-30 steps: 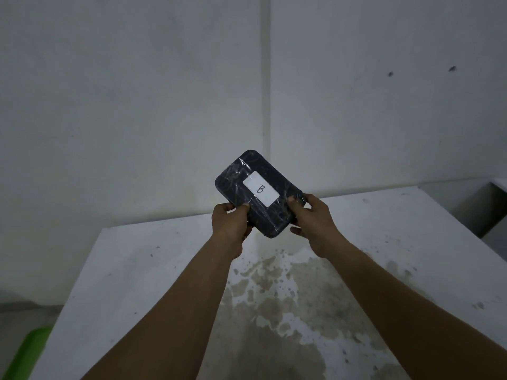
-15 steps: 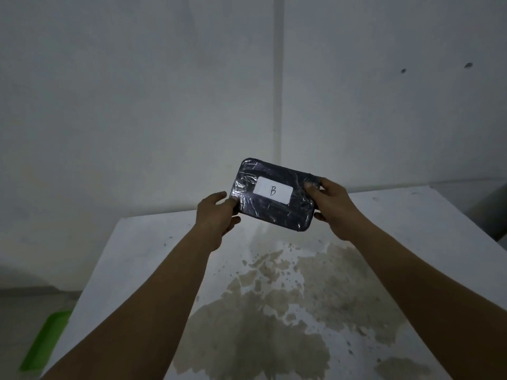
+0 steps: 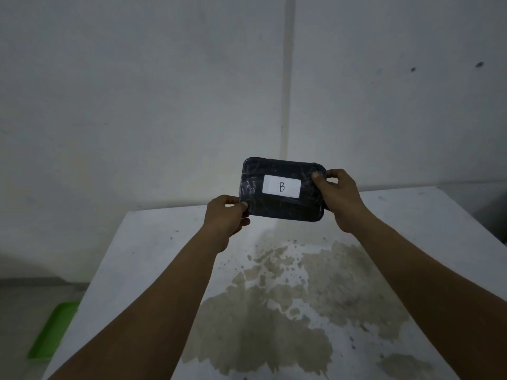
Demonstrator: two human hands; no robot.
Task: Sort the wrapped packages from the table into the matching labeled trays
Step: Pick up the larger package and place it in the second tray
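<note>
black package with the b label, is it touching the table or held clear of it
Apart. The head view shows the black package held up by the left hand and right hand, with wall and bare table visible below its lower edge.

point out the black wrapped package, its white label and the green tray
black wrapped package [image 3: 282,208], head view, on its lower dark face below the label
white label [image 3: 281,186], head view, at the handwritten B
green tray [image 3: 53,330], head view, on its visible green surface at the table's left
</note>
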